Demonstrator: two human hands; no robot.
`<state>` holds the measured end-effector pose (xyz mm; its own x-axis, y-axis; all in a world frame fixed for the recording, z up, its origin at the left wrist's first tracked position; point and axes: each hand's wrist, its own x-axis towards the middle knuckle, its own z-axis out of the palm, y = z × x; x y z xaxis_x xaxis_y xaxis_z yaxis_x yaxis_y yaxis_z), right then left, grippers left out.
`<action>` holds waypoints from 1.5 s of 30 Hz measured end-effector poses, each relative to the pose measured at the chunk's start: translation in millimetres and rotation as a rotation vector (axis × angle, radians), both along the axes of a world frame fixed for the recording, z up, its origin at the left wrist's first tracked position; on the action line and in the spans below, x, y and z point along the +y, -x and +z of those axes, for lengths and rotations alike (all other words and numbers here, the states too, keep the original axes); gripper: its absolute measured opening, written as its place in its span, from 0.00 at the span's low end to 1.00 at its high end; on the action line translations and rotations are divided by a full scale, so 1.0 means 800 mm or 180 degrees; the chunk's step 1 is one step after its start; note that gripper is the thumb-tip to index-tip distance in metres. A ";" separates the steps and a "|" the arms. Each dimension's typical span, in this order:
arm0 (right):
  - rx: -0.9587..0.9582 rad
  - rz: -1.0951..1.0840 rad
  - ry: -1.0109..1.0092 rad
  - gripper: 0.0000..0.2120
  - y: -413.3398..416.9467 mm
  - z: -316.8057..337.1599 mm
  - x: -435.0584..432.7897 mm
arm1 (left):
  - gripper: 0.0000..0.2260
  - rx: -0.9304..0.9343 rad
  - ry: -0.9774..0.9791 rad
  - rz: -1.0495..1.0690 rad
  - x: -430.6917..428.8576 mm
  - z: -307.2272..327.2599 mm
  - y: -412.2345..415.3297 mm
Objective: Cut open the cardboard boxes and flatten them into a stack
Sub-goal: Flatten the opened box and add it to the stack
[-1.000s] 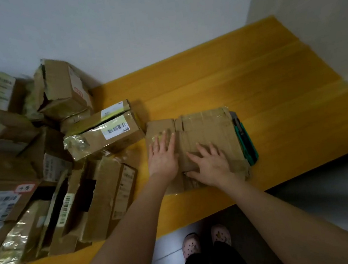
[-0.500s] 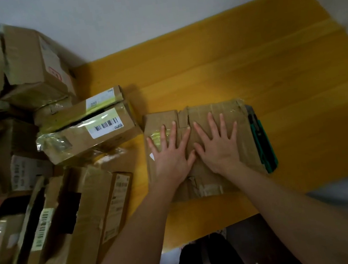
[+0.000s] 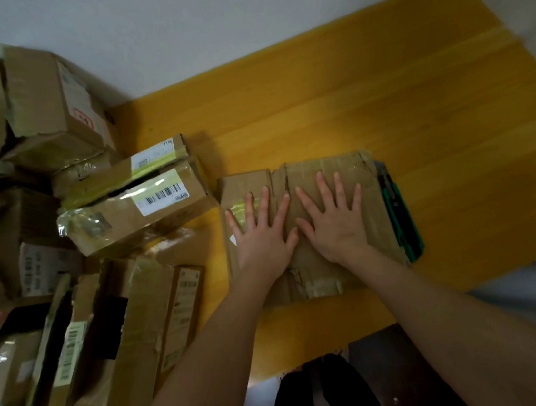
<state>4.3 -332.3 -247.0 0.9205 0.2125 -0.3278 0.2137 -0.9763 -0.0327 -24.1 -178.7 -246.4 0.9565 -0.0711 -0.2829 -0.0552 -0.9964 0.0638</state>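
1. Change: a second earlier the right hand (image 3: 337, 224) sat skewed near the front edge of the flattened box (image 3: 323, 169). It had since slid up and squared off beside the left hand (image 3: 263, 240). There was almost no movement over the last half second.
2. Hand state: both were spread flat, fingers straight and splayed, palms down, gripping nothing. The thumbs nearly met.
3. My read: this box was already cut and getting its final press-down.
4. The flattened box lay directly under both palms on the worktop (image 3: 380, 87), reaching past the fingertips.
5. The utility knife (image 3: 402, 220) lay just outboard of the right hand's little finger, along the cardboard's right edge, untouched.
6. The barcode-labelled box (image 3: 136, 215) and other unflattened boxes sat outboard of the left hand, near but clear of it. Most of the job likely remained.
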 end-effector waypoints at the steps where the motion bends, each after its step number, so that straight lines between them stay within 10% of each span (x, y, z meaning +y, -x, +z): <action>1: 0.0038 0.0043 0.0006 0.31 0.006 0.002 -0.005 | 0.30 0.0043 0.0001 0.0005 0.000 0.001 0.002; 15: 0.0119 0.0081 -0.0164 0.32 0.063 0.015 -0.028 | 0.29 0.0122 0.0111 0.0099 0.002 0.019 0.035; 27: 0.0635 -0.1240 -0.0630 0.39 0.086 0.073 -0.048 | 0.26 -0.0151 0.1693 0.2808 0.018 0.107 0.023; 45: 0.0129 -0.2819 -0.2561 0.58 -0.034 0.187 -0.117 | 0.18 -0.0941 0.3626 0.2609 -0.010 0.259 -0.102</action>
<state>31.1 -425.6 -97.5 0.8425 -0.3326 -0.4237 -0.5380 -0.4802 -0.6929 57.4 -186.4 -39.4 0.8504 0.4707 -0.2349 0.3475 -0.1675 0.9226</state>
